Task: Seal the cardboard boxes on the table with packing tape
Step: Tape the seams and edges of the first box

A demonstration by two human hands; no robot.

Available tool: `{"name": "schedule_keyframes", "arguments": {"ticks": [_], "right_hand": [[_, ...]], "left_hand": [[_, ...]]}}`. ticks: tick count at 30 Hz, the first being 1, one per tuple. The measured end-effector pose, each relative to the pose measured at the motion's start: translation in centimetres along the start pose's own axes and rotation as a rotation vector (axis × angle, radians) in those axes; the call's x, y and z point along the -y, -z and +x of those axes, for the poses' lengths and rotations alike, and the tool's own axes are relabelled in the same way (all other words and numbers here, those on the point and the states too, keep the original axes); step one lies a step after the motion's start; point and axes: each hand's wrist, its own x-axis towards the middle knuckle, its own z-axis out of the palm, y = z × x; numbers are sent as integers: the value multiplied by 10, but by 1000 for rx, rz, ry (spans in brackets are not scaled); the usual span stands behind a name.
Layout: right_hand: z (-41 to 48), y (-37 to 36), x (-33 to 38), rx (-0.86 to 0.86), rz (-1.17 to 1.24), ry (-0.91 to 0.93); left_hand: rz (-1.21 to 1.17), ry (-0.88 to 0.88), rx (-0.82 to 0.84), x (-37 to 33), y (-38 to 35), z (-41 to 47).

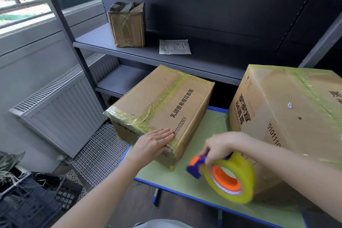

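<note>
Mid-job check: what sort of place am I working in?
Probably a storeroom or packing area: grey metal shelving holds a taped parcel, a small box and a large box, both taped, sit on the table, and the right hand grips a tape dispenser.

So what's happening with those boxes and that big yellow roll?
A person is taping cardboard boxes shut on a green table. The left hand lies flat on the near end of the smaller box, on its tape. The right hand grips a tape dispenser with a yellow roll, held over the table between that box and the bigger box. Both boxes already carry yellowish tape along their seams.
</note>
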Motion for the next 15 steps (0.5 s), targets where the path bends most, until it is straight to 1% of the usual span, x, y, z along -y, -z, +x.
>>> {"name": "schedule_keyframes", "arguments": {"ticks": [1, 2, 3, 7, 9, 10, 13, 15], "right_hand": [[0, -8, 1, 56, -72, -18], [-1, -14, 2, 77, -101, -31], [-4, -16, 2, 57, -81, -39], [-10, 2, 3, -144, 75, -29], [-14, 11, 6, -184, 107, -38], [-16, 13, 7, -198, 107, -51], [-27, 16, 2, -276, 85, -128], [-30, 17, -5, -340, 62, -189]], "left_hand": [[-19, 7, 14, -1, 1, -1], [-37, 12, 29, -2, 2, -2], [-57, 21, 35, -2, 1, -4], [-86, 38, 50, -7, 2, -9], [-79, 44, 69, -14, 6, -9], [-63, 59, 49, -18, 6, -8], [17, 188, -3, -40, -2, -2], [20, 298, 4, -57, -3, 10]]}}
